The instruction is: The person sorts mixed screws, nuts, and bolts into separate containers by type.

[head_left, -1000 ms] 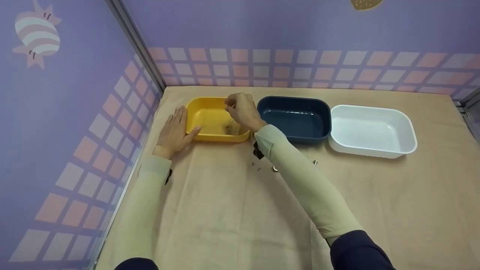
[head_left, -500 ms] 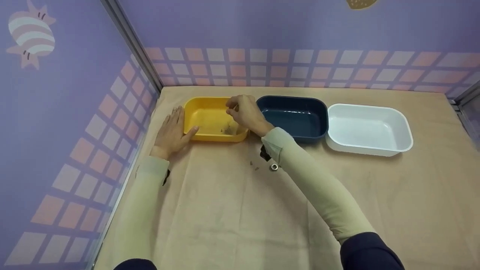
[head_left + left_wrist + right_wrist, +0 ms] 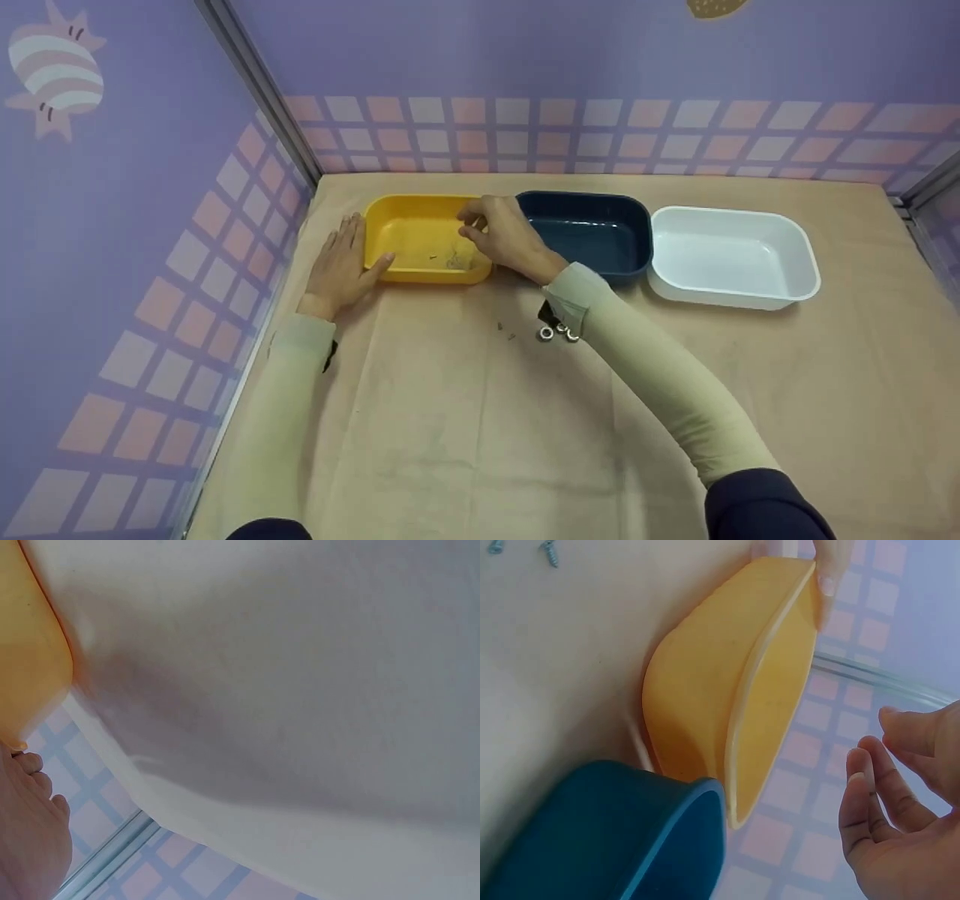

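My left hand [image 3: 335,266] rests flat against the left side of a yellow tray [image 3: 390,276], its thumb at the front rim. Inside the tray lies a small screw [image 3: 433,256], with a few small thin metal pieces [image 3: 456,262] to its right, too small to make out well. My right hand [image 3: 504,231] hangs above the tray's right end. In the right wrist view the thumb and bent fingers [image 3: 857,802] of that hand stand apart, with nothing visible between them. A dark blue tray [image 3: 641,271] stands just right of the yellow one.
A white tray [image 3: 735,298] adjoins the blue tray on the right. Two small screws [image 3: 550,553] lie on the cloth in front of the trays. Several metal nuts [image 3: 546,334] lie beside my right forearm. Patterned walls [image 3: 600,60] border the back and left.
My right hand has drawn slightly right and its fingers have parted a little. A small screw has moved left in the yellow tray. More nuts show beside the right forearm. Left hand stays put.
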`<move>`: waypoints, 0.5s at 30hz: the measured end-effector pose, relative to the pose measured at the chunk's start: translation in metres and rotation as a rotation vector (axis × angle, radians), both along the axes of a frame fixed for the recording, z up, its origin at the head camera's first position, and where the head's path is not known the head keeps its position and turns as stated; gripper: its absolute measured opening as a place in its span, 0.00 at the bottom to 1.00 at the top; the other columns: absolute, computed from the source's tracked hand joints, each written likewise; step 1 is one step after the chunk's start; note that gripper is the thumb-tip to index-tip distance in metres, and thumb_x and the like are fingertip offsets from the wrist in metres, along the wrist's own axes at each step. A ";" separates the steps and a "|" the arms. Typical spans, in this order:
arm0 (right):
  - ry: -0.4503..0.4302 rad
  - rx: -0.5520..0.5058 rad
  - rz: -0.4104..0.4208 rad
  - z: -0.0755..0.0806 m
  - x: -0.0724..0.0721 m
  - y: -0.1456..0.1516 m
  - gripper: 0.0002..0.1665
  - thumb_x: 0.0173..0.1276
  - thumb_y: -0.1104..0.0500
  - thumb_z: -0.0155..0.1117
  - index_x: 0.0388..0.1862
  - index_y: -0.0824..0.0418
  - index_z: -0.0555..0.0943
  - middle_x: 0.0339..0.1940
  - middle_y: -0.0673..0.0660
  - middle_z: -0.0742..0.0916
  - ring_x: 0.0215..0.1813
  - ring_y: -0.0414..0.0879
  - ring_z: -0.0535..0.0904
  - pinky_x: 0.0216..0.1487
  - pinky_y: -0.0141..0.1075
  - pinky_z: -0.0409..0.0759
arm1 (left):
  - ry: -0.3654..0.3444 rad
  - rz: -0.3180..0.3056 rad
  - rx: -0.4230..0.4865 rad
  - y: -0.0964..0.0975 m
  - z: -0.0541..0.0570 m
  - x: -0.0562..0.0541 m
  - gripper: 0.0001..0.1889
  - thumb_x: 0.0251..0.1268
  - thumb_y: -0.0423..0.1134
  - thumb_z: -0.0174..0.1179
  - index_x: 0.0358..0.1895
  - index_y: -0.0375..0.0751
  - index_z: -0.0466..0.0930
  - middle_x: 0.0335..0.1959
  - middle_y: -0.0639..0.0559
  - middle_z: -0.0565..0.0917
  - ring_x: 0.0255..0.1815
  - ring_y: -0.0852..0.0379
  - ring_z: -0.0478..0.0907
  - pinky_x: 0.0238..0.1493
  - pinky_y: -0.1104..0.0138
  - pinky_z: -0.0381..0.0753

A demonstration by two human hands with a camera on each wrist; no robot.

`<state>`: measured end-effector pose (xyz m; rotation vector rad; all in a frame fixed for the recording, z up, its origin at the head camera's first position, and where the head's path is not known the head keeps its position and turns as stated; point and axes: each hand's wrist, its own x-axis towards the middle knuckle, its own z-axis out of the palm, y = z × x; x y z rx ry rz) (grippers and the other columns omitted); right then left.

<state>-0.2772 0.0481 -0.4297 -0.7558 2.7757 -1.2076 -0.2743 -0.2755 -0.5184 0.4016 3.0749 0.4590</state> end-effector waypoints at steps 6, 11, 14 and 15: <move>0.020 0.004 0.040 0.003 0.012 0.007 0.13 0.78 0.62 0.68 0.57 0.64 0.89 0.54 0.61 0.91 0.51 0.47 0.88 0.54 0.37 0.89 | 0.018 -0.007 0.004 0.001 0.001 0.001 0.52 0.83 0.69 0.41 0.86 0.26 0.40 0.88 0.31 0.44 0.90 0.36 0.40 0.89 0.44 0.40; 0.026 0.008 0.061 0.001 0.023 0.013 0.13 0.78 0.61 0.69 0.56 0.64 0.89 0.54 0.61 0.91 0.51 0.47 0.88 0.55 0.38 0.90 | 0.025 -0.013 0.006 0.001 0.001 0.002 0.52 0.83 0.69 0.41 0.85 0.25 0.40 0.88 0.30 0.45 0.90 0.35 0.40 0.89 0.43 0.41; 0.042 0.005 0.071 0.001 0.030 0.017 0.13 0.77 0.61 0.70 0.56 0.64 0.90 0.54 0.61 0.91 0.50 0.48 0.89 0.54 0.38 0.90 | 0.023 -0.015 0.011 0.001 0.001 0.002 0.52 0.83 0.69 0.40 0.85 0.25 0.40 0.88 0.30 0.45 0.90 0.35 0.40 0.89 0.42 0.42; 0.054 0.000 0.076 0.000 0.032 0.019 0.12 0.77 0.62 0.70 0.55 0.64 0.90 0.53 0.61 0.91 0.49 0.49 0.89 0.53 0.39 0.90 | 0.022 -0.014 0.012 0.002 0.001 0.002 0.52 0.83 0.70 0.40 0.85 0.25 0.40 0.88 0.30 0.45 0.90 0.35 0.40 0.89 0.43 0.42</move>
